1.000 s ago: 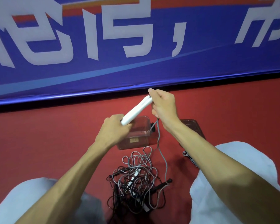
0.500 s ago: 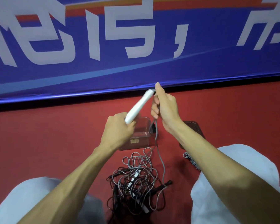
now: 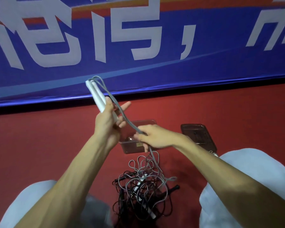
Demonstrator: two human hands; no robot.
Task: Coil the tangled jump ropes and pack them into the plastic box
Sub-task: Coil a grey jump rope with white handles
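My left hand (image 3: 108, 118) grips two white jump-rope handles (image 3: 95, 94) held together, pointing up and left. Their grey cord (image 3: 120, 109) loops out of the handle tops and runs down to my right hand (image 3: 152, 137), which pinches it above the clear plastic box (image 3: 130, 148). Below my right hand the cord drops into a tangled pile of grey and black ropes (image 3: 143, 190) on the red floor between my knees. Another white handle (image 3: 152, 215) lies in the pile. My hands hide most of the box.
A dark, clear lid (image 3: 197, 134) lies flat to the right of the box. A blue banner (image 3: 138, 46) with white characters stands along the far edge of the red floor (image 3: 39, 145). My knees in light trousers (image 3: 247, 171) flank the pile.
My left hand has raised the handles and turned them upright to the left. My right hand left the handle tips, slid down the grey cord and now pinches it over the box.
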